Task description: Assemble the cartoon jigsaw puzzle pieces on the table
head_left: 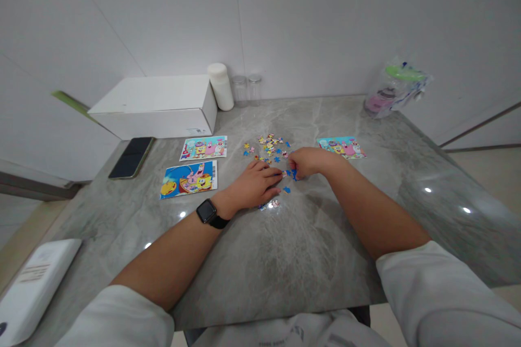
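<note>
Small jigsaw puzzle pieces lie scattered on the grey marbled table, most of them in a loose cluster beyond my hands. My left hand rests on the table with its fingers stretched out, the tips at a few joined pieces. Just right of it, my right hand pinches a blue puzzle piece against that group. A loose blue piece sits nearer to me, and a pinkish piece lies below my left fingers. Part of the joined group is hidden under the left hand.
Cartoon picture cards lie at left, one blue and one lighter, with another card at right. Beyond are a phone, white box, white bottle, clear jars and a bagged cup.
</note>
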The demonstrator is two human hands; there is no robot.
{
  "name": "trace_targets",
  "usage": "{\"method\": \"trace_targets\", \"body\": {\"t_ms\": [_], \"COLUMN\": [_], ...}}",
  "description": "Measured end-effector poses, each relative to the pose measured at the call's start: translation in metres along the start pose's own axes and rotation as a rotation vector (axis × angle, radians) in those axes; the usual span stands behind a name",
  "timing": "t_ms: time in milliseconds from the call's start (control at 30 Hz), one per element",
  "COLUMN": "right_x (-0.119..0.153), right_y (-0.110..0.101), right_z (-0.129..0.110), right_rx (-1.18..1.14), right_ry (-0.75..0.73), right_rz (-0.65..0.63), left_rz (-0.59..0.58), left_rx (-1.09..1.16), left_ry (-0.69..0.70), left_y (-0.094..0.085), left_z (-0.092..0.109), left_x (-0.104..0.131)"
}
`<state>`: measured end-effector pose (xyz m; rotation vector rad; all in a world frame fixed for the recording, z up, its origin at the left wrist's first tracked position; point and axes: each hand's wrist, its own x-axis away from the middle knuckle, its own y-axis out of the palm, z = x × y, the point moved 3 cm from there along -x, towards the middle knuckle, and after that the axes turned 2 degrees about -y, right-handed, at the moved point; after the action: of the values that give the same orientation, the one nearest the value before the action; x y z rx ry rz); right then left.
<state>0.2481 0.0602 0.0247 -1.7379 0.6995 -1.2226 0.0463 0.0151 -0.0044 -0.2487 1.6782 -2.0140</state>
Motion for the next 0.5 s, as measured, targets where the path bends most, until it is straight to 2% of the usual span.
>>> {"method": "trace_targets", "body": {"t_ms": [167,333,500], "right_x": [0.004,0.006,0.005], "right_y": [-0.004,-0.006,-0.006], "right_z": [-0.007,-0.012,-0.013], "right_rx": [0.037,0.136,0.16], "right_ry": [-0.004,-0.02,-0.015], "right_rz": [-0.022,-0.107,-0.116], "left_rz": [-0.004,-0.015,-0.014], "left_rx": [-0.016,-0.036,-0.039], "left_ry": [0.001,0.002,-0.006], "left_y": [-0.001,-0.002,-0.004], "left_z": [0.0,0.002,0.003], "left_x": [0.0,0.0,0.001]}}
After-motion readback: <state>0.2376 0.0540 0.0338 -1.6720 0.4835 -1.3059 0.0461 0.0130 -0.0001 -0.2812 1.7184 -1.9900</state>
